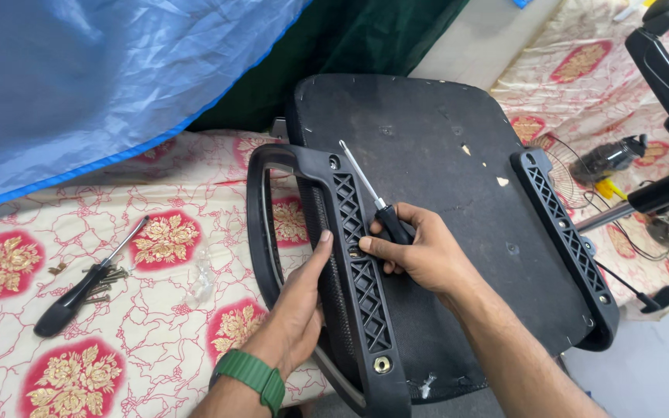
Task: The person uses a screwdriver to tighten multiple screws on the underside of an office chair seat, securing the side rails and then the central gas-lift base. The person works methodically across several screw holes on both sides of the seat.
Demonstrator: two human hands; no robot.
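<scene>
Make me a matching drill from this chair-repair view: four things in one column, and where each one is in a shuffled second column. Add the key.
Things
1. Screwdriver
2. Spare screwdriver
3. Green watch
4. Screws

Places
A. on the left wrist
B. held in the right hand, over the chair seat
C. lying alone on the patterned cloth, far left
D. in a small pile beside the lying tool

The left hand rests on the armrest.

Pairs: 1-B, 2-C, 3-A, 4-D
</scene>
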